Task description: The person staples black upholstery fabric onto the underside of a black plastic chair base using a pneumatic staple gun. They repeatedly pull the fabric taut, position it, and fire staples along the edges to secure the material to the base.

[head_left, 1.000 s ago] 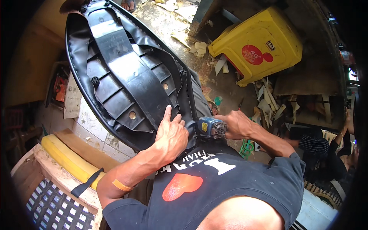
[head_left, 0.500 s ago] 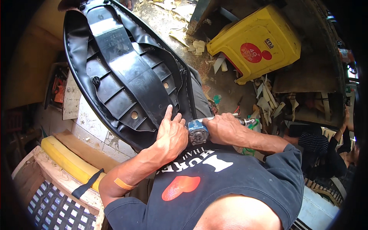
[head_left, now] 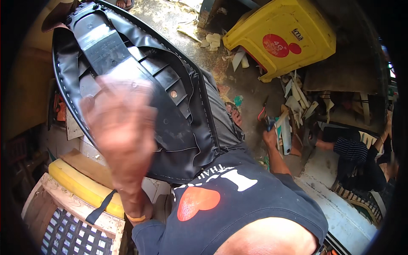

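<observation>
A motorcycle seat lies upside down across my lap, its black plastic base facing up and its black cover folded over the rim. My left hand is over the left part of the base, smeared by motion, so its fingers cannot be read. My right hand is low at my right side, closed around a dark blue tool that looks like the staple gun. Much of that tool is hidden or too small to make out.
Beside my right hand lie red-handled pliers and pale offcuts. A yellow plastic stool lies tipped over at the far right. A wooden frame with woven black straps and yellow foam is at the left. Another person sits at right.
The right hand has moved from the seat's near edge down to the right with the staple gun. My left hand has moved left and up over the base. The seat has shifted slightly left.
</observation>
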